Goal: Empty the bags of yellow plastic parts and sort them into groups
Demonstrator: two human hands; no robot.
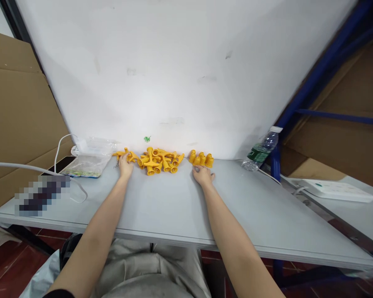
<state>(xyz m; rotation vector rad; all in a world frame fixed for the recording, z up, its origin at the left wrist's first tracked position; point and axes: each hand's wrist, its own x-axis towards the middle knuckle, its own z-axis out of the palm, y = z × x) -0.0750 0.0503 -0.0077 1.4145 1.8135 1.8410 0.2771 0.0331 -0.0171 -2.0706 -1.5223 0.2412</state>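
Note:
My left hand (126, 166) reaches to the back left of the table, its fingers drawn together among small yellow plastic pieces (132, 157); whatever is between the fingertips is hidden. Small metal springs (117, 161) lie just left of it. To its right is a heap of yellow T-shaped plastic parts (158, 160) with hollow round ends. My right hand (202, 175) rests on the table just in front of a cluster of yellow plastic caps (201, 158). Its fingers are slightly bent and apart, with nothing visible in them.
A clear plastic bag (91, 159) and white cables (57, 153) lie on the left of the table (170, 203). A water bottle (261, 151) leans at the back right by a blue metal frame (276, 165). A white power strip (337, 190) sits beyond. A white panel (186, 82) rises behind.

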